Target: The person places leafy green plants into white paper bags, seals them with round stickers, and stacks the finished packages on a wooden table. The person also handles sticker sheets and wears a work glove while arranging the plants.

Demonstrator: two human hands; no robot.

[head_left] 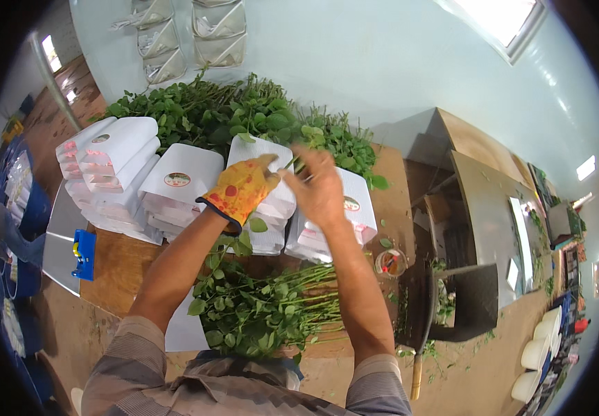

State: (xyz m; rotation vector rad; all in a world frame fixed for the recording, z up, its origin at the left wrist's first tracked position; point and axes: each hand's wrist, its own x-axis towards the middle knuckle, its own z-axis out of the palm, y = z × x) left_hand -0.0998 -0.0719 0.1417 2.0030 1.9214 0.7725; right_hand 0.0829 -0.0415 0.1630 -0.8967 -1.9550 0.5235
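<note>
My left hand (243,188) wears an orange-yellow work glove with red spots. Its fingers curl toward my right hand, and what they hold, if anything, is hidden. My bare right hand (319,191) is blurred by motion, its thumb and fingers around a bit of green stem (298,165). Both hands are above stacked flower bundles wrapped in white ribbed paper (276,202), with pink showing at the ends. Another wrapped bundle (356,194) lies under my right wrist. In front of me, a pile of leafy green stems (258,305) stretches beneath my forearms.
More wrapped bundles (183,168) and a taller stack (120,142) stand left. Cut leafy stems (244,107) line the wall. A blue tape dispenser (84,254) sits at the left edge, a small round container (391,263) at the right. Beyond stands a dark metal box (469,301).
</note>
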